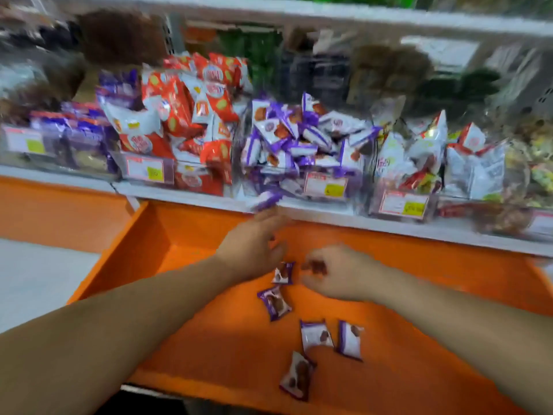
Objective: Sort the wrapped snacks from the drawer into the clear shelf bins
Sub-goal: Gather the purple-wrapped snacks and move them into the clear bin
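At 12 o'clock, a white shelf (pixel 329 211) spans the view with a row of clear bins on it. Orange drawer (pixel 179 235) is open below it, filling 6 o'clock.

Bins:
- Red bin (pixel 146 171) at 10 o'clock, red-and-white packs piled high.
- Purple bin (pixel 324 187) at 12, heaped past its rim.
- White bin (pixel 401 204) at 2.
- Bins further out at 9 and 3 are too blurred to read.

Left hand (pixel 254 244) is near centre, fingers stretched toward 12 up to the shelf lip, thumb spread. Loose snack (pixel 266 200), a purple motion smear, sits right at those fingertips below the purple bin's front. Gripped or only touched: cannot tell.

Right hand (pixel 335 272) is at 3 o'clock of the left hand, over the drawer floor, fingers curled. There's a dark blur at the tips, and I cannot tell if it grips anything.

Five purple-and-white packs lie on the drawer floor:
- Snack A (pixel 283 272) between the hands.
- Snack B (pixel 273 302) just at 6 of A.
- Snack C (pixel 315 335) and snack D (pixel 350 342) side by side toward 5.
- Snack E (pixel 297 375) nearest the drawer's front edge.
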The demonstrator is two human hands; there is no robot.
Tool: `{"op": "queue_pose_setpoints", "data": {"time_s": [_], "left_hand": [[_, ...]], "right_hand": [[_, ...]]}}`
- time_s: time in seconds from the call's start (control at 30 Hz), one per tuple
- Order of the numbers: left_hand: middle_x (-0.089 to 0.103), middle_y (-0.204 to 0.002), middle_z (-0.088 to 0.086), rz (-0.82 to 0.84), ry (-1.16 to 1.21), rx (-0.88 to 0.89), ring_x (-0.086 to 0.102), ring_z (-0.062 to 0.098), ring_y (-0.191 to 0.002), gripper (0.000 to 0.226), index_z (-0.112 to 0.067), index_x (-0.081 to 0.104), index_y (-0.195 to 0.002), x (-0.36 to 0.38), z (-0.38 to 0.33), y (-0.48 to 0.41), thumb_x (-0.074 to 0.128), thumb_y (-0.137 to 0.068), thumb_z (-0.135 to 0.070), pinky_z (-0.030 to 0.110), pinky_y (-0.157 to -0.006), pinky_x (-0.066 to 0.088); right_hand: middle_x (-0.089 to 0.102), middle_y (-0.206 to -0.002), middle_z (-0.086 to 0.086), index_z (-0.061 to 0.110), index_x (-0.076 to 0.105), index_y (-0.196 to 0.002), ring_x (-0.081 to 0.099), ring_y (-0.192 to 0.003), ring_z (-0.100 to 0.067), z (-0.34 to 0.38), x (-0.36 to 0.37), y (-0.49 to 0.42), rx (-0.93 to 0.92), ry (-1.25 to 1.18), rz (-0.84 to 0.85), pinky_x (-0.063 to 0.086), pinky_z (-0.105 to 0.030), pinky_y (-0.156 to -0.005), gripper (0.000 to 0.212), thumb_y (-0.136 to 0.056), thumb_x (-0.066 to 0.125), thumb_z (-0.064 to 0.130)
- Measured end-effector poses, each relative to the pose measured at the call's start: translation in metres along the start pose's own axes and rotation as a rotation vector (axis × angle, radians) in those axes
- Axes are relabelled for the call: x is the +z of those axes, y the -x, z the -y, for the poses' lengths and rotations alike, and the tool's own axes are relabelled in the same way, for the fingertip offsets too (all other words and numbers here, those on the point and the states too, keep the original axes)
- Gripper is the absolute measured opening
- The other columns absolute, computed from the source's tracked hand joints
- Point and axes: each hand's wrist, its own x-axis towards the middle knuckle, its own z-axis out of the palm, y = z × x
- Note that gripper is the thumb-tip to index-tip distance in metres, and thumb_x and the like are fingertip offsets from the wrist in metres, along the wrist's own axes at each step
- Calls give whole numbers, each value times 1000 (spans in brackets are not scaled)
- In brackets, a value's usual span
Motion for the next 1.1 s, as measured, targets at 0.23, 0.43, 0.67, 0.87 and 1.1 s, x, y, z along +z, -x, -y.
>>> {"op": "queue_pose_setpoints", "data": {"time_s": [0.23, 0.43, 0.67, 0.87, 1.1], "left_hand": [[66, -106, -3, 13, -209, 244, 64, 23, -95, 27, -23, 72, -105, 39, 24, -10, 55, -87, -33, 33, -61, 55], [62, -121, -4, 192, -147, -5, 67, 27, -91, 35, -27, 67, -122, 66, 66, 16, 65, -88, -19, 41, -62, 57], [43, -152, -2, 485, -236, -262, 52, 25, -132, 50, -30, 54, -142, 106, 103, 41, 65, -93, -35, 41, -95, 55], [3, -169, -1, 665, -362, -438, 4, 36, -155, 78, -44, 21, -158, 150, 137, 3, 64, -92, -49, 60, -115, 37], [44, -147, 6, 564, -434, -504, 42, 33, -134, 58, -31, 33, -152, 176, 150, 21, 57, -100, -38, 46, -89, 56]], "right_hand": [[65, -99, 17, 34, 67, -115, 62, -93, -9, -40, 59, -22, 106, -312, 58, 53, -33, -86, 28, -89, 71, 44], [62, -83, 6, 23, 68, -98, 57, -71, -13, -17, 84, -59, 159, -565, 68, 49, -42, -69, 11, -92, 68, 32], [67, -128, -14, 26, 67, -115, 66, -101, -38, -40, 117, -91, 357, -150, 344, 59, -52, -85, 46, -79, 69, 56], [12, -159, -20, 56, 30, -144, 28, -137, -57, -87, 195, -57, 474, -76, 473, 33, -68, -108, 84, -73, 72, 75], [34, -148, -9, 31, 41, -148, 29, -139, -39, -103, 211, -46, 405, -103, 182, 40, -45, -106, 67, -89, 71, 46]]}}
